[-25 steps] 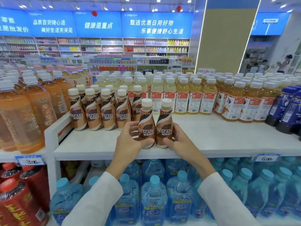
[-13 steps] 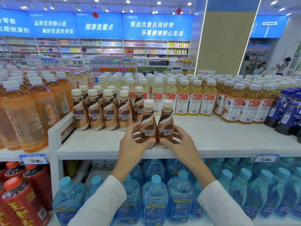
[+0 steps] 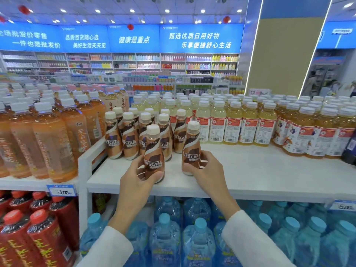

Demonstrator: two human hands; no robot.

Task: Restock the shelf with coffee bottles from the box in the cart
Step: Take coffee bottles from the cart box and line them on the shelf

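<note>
Both hands clasp a bottle each: the left hand [image 3: 134,182] grips a brown-and-cream plastic coffee bottle [image 3: 154,157] with a white cap near the front edge of the white shelf board [image 3: 250,176], and the right hand [image 3: 208,172] holds a second coffee bottle [image 3: 191,149] just to its right, slightly farther in. Pushed back carelessly, either could knock over the row of matching coffee bottles [image 3: 127,139] just behind; let go so near the edge, the left one might tip off. Pale yellow drink bottles [image 3: 233,126] fill the shelf's far right and orange tea bottles [image 3: 54,139] stand left. Blue water jugs [image 3: 198,241] sit below. Blue banners [image 3: 200,39] span the shop's far wall.
</note>
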